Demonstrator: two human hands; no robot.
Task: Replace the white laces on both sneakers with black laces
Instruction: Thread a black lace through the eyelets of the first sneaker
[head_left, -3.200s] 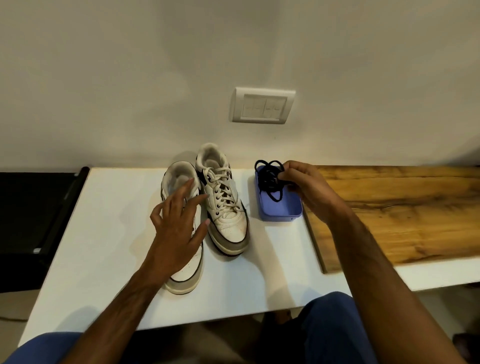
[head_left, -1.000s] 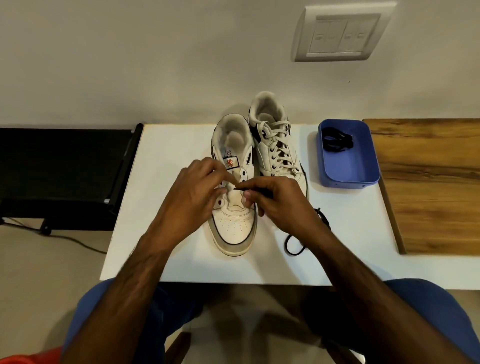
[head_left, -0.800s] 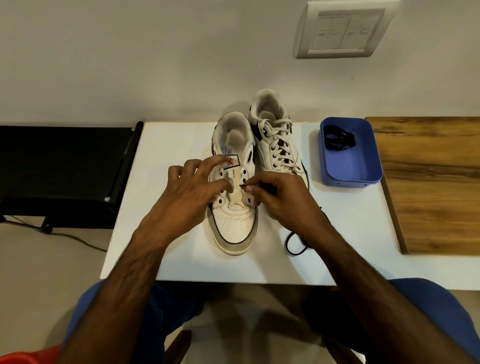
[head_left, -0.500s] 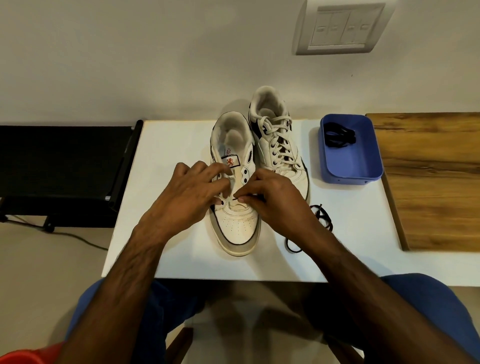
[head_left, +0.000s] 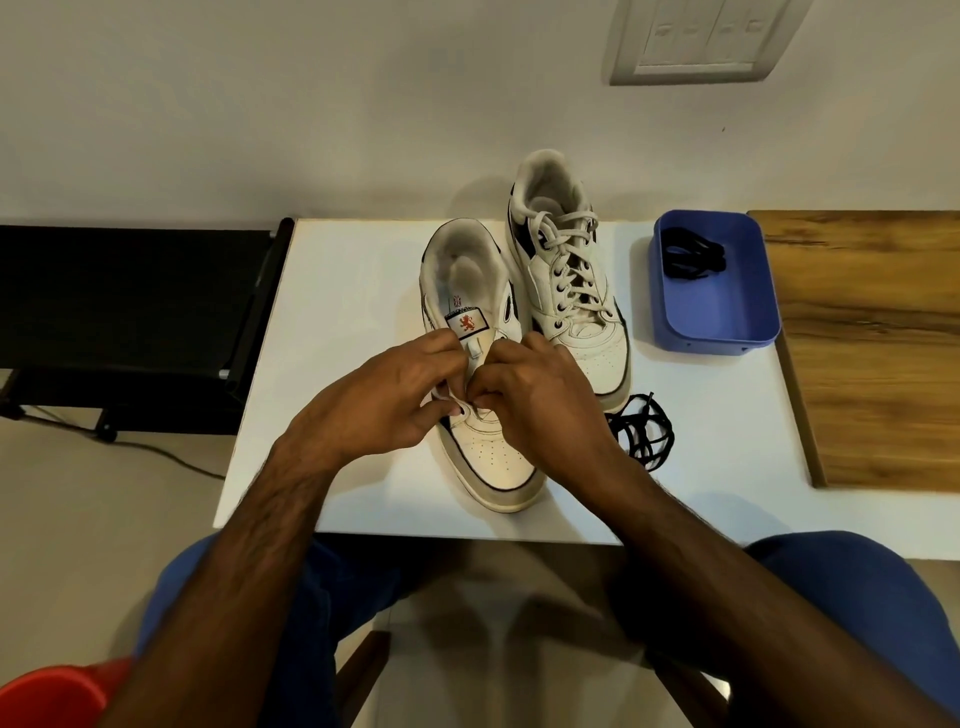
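- Both hands meet over the near sneaker (head_left: 493, 457): left hand (head_left: 384, 400) pinches its eyelet flap, right hand (head_left: 530, 405) curled, pinching something unseen.
- Beyond the right hand stands the white-laced sneaker (head_left: 566, 291).
- Right of it, a loose black lace (head_left: 644, 431); farther off, a blue tray (head_left: 727, 317) holds another lace (head_left: 691, 254).

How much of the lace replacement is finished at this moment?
Done: the near sneaker has no white lace. In hand: both hands work at its lower eyelets, a black lace lying beside. Left: the far sneaker keeps white laces; another black lace waits in the tray.
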